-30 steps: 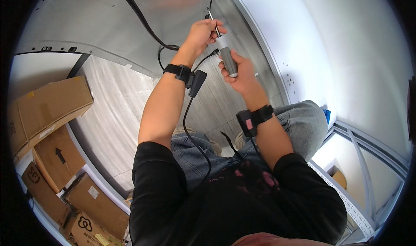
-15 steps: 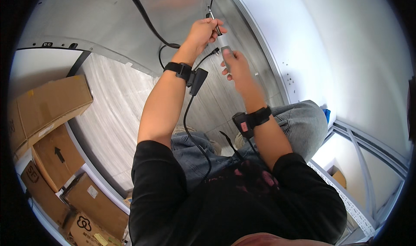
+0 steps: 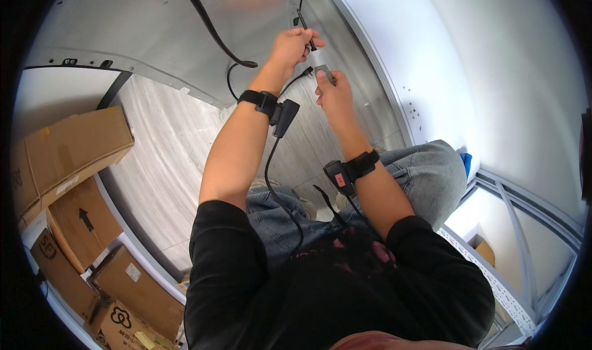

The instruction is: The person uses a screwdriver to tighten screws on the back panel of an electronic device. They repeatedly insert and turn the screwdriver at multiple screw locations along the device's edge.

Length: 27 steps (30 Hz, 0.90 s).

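My left hand (image 3: 291, 48) pinches the dark shaft of a screwdriver between thumb and fingers. My right hand (image 3: 337, 98) is closed round the grey handle of the screwdriver (image 3: 324, 74), below a pale translucent section. The shaft points up and away, its tip by a small dark fitting (image 3: 296, 22) at the right edge of a large grey metal panel (image 3: 166, 32). Whether the tip sits in a screw is too small to tell. A black plug (image 3: 306, 72) on a cable hangs just below my left hand.
A thick black cable (image 3: 213, 32) curves down across the panel. A white wall panel (image 3: 425, 60) rises close on the right, above a metal frame (image 3: 524, 208). Cardboard boxes (image 3: 80, 152) are stacked at the left. Wood-look floor (image 3: 166, 152) lies between. Wired black devices are strapped to both wrists.
My right hand has turned on the handle, its wrist and forearm swinging a little to the left. The left hand has barely moved and still pinches the shaft.
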### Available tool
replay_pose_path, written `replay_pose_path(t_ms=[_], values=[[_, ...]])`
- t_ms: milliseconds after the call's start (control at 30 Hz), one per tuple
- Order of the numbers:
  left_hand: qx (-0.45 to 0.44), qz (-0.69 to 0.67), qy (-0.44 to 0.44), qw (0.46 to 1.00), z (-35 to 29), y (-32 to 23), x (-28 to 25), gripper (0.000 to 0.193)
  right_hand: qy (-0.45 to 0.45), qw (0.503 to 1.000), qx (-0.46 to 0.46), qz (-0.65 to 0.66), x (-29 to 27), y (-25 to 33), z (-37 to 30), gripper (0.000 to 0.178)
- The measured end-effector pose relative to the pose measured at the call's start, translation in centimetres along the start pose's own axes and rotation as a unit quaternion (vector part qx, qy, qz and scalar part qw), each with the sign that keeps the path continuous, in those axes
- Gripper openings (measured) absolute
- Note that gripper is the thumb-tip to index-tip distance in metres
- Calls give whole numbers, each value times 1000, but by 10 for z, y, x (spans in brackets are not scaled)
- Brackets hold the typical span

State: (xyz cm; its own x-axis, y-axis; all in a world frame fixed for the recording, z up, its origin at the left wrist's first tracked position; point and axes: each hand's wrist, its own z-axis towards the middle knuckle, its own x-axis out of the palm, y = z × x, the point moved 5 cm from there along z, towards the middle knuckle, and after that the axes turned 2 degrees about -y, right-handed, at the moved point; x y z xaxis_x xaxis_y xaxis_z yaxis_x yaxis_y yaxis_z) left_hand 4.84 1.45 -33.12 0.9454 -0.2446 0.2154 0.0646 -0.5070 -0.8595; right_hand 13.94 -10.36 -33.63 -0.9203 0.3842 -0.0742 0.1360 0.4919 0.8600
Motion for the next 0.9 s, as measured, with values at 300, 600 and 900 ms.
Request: replay_pose_path(t_ms=[300, 600, 900], values=[[-19, 8, 24, 1000, -4, 2, -2, 18, 69, 993, 70, 62, -8, -2, 1, 38], [-12, 45, 78, 996, 7, 5, 37, 23, 23, 999, 20, 22, -54, 34, 7, 36], [-1, 202, 124, 971, 26, 34, 121, 20, 62, 944, -166, -278, -229, 255, 13, 38]])
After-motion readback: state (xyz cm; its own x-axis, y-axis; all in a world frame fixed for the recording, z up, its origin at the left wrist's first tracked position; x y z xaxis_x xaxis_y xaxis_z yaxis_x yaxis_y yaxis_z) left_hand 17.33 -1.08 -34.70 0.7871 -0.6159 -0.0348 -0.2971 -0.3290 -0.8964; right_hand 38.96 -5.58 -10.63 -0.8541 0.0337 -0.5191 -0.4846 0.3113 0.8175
